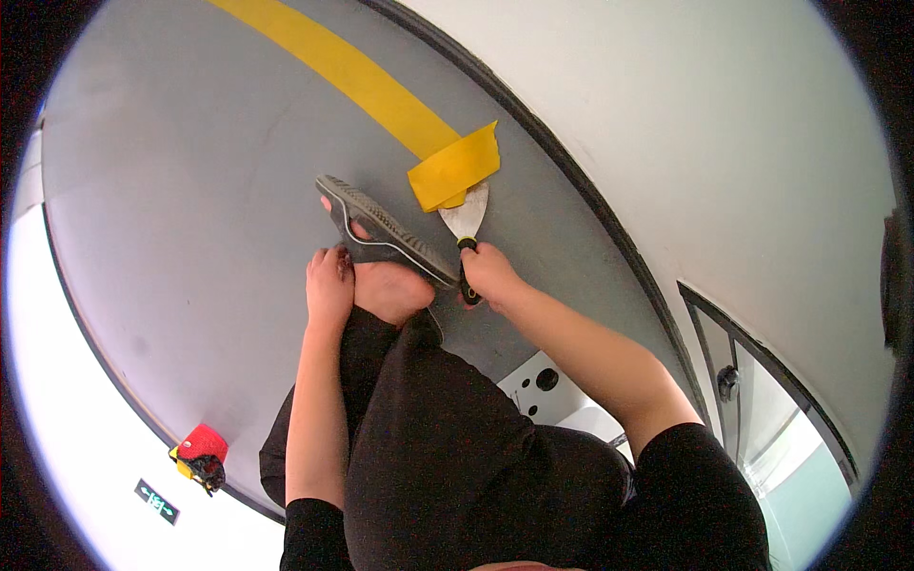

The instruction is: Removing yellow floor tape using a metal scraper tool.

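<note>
My right hand [490, 274] is closed round the dark handle of a putty knife [463, 217]. Its metal blade points away from me and reaches the peeled, folded end of yellow floor tape [455, 169]. From there the rest of the yellow tape strip [328, 59] lies flat on the grey floor, running to the far left. My left hand [328, 285] is beside my bare foot, its fingers curled against the foot and sandal; a small dark patch shows at the fingertips, and I cannot make out what it is. The grey sandal [386, 224] shows its ridged sole.
A black baseboard [562, 152] edges the white wall on the right, where a framed glass door [762, 390] stands. A white panel with black round parts [543, 385] sits by my right knee. Red and yellow items [200, 452] rest near the left wall, with a green sign [157, 502].
</note>
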Available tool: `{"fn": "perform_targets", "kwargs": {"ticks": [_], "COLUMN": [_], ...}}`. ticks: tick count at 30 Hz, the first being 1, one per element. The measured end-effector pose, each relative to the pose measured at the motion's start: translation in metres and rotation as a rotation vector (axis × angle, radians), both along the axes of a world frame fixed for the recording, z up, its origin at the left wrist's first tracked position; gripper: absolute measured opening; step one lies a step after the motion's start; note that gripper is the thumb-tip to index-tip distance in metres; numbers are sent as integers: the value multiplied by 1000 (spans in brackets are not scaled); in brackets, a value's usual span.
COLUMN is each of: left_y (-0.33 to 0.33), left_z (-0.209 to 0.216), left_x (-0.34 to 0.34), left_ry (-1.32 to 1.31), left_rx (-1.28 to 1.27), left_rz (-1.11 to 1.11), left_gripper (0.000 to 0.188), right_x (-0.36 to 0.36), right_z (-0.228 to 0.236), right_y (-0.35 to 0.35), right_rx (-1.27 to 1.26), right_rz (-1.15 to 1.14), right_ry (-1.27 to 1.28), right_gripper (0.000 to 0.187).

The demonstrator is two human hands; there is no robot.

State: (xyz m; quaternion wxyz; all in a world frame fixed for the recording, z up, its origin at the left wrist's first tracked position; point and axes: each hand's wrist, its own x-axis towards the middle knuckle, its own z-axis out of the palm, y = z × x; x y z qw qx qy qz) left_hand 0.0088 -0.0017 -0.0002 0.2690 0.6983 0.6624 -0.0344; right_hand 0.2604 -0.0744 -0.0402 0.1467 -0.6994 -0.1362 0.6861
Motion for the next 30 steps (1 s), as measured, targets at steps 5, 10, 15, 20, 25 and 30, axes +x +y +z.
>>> {"fn": "perform_targets", "kwargs": {"ticks": [5, 10, 15, 20, 25, 30], "left_y": [3, 3, 1, 7, 7, 7], "left_z": [-2, 2, -3, 1, -9, -18], "left_x": [5, 6, 2, 3, -24, -42], "left_ry": [-45, -4, -54, -190, -213, -55], "left_rx": [58, 53, 49, -35, -52, -214], "left_rz": [8, 4, 20, 201, 381, 398], "left_gripper": [22, 22, 19, 19, 19, 25], "right_x": [-10, 6, 15, 8, 24, -1], "right_z": [-32, 37, 34, 46, 46, 44], "right_y": [-44, 12, 12, 8, 33, 3], "right_rx": [41, -83, -15, -121, -119, -129], "right_rz": [162, -152, -86, -155, -222, -111], "right_ry": [-141, 119, 81, 134, 232, 139], "right_gripper": [46, 31, 32, 34, 33, 33]}}
